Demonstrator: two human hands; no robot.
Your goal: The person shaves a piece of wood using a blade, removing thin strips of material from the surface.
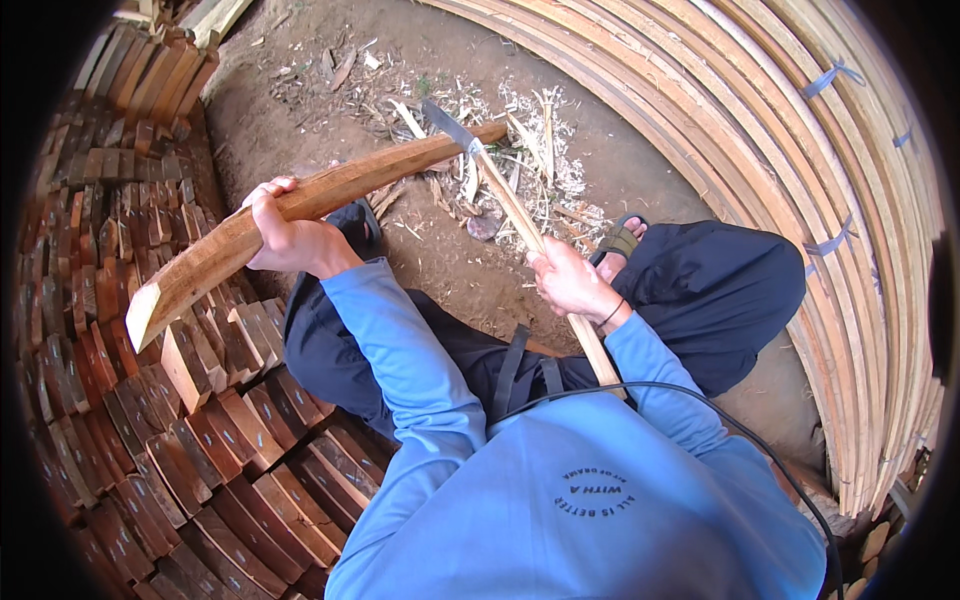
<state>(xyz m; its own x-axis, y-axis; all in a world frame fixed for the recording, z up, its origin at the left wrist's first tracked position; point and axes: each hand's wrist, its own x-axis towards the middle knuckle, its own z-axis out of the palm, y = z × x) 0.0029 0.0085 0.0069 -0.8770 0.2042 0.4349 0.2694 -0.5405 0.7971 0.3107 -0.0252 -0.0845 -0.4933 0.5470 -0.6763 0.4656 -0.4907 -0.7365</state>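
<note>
A thick length of reddish-brown wood [345,185] slants from the lower left up to the wood scraps in front of me. My left hand [290,232] is wrapped round it nearer its pale, cut end. In my right hand [572,277] is the light wooden handle of an adze [515,212], its butt reaching back toward my lap. The dark metal head [450,126] meets or overlaps the far part of the wood; I cannot tell whether the edge bites in.
Stacked brown wood blocks [130,420] fill the left side. Long pale boards [760,130], tied with bluish strips, curve along the right. Chips and shavings [545,130] litter the dirt ground ahead. A black cable [700,398] runs across my blue top. My sandalled feet flank the work.
</note>
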